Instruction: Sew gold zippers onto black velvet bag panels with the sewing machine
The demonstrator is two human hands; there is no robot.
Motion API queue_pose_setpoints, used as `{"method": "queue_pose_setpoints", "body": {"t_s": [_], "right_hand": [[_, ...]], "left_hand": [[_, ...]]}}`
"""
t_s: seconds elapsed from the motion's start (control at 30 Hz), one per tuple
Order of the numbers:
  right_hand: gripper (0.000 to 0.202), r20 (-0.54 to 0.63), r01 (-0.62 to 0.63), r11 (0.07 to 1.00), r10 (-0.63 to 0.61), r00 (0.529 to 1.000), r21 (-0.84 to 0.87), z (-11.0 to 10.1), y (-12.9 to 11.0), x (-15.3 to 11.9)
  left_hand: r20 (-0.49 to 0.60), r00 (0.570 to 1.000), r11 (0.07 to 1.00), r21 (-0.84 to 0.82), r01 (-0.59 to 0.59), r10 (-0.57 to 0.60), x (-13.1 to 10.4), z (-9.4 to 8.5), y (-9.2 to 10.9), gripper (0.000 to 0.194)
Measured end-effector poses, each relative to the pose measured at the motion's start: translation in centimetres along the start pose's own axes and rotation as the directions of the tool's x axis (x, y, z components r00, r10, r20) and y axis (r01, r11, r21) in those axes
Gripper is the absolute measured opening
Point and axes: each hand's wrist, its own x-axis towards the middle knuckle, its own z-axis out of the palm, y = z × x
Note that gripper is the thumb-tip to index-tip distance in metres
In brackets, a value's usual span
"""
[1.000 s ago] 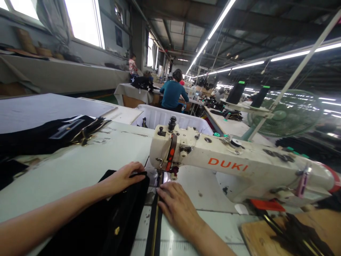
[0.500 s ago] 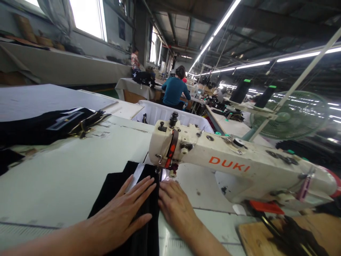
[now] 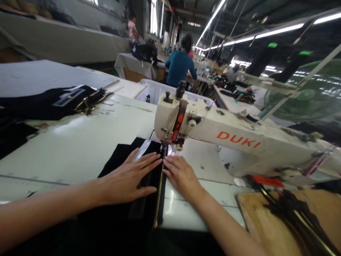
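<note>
Black fabric [image 3: 117, 160] with a pale strip [image 3: 142, 149] on it lies under the head of a white sewing machine [image 3: 234, 138]. Along its right edge runs a zipper [image 3: 159, 199] with gold-coloured teeth, leading up to the presser foot [image 3: 163, 145]. My left hand [image 3: 133, 176] rests flat on the fabric, fingers stretched and thumb apart. Just right of the zipper, my right hand [image 3: 182, 174] has its fingers drawn together on the tape, close to the foot. Its fingertips are partly hidden, and the needle is too small to make out.
Black pieces with gold zippers [image 3: 87, 101] lie at the left. More zippers [image 3: 295, 213] lie on a wooden board [image 3: 253, 217] at the right, near a red object [image 3: 268, 180]. Behind the machine stand a white bin [image 3: 157, 90] and a green fan [image 3: 306, 94]. A person in teal [image 3: 179, 67] sits beyond.
The view has tilted down, so the machine and both hands appear higher. The gold zipper teeth now show along the fabric's edge. Both hands keep nearly the same place beside the presser foot.
</note>
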Motion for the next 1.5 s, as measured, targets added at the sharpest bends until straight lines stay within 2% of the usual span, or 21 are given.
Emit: {"method": "queue_pose_setpoints", "body": {"t_s": [0.2, 0.47, 1.17, 1.33, 1.5], "right_hand": [[0.03, 0.002, -0.007, 1.0, 0.007, 1.0, -0.001, -0.3, -0.2, 0.0], [0.034, 0.023, -0.014, 0.999, 0.015, 1.0, -0.029, -0.6, -0.4, 0.2], [0.037, 0.026, -0.017, 1.0, 0.017, 1.0, -0.018, -0.3, -0.3, 0.1], [0.033, 0.027, -0.004, 1.0, 0.005, 1.0, -0.023, -0.4, -0.3, 0.1], [0.034, -0.014, 0.023, 1.0, -0.024, 1.0, -0.015, -0.7, -0.5, 0.2]], "left_hand": [[0.104, 0.994, 0.996, 0.082, -0.031, 0.023, 0.0, -0.5, 0.1, 0.079], [0.116, 0.992, 0.993, 0.104, -0.058, 0.046, -0.3, -0.8, 0.4, 0.085], [0.037, 0.994, 0.985, 0.137, -0.106, 0.102, -0.9, -0.2, 0.5, 0.088], [0.022, 0.998, 0.992, 0.115, -0.055, 0.053, -0.6, 0.2, 0.7, 0.083], [-0.048, 0.999, 0.994, 0.113, -0.004, 0.009, -0.5, 0.6, 1.1, 0.075]]}}
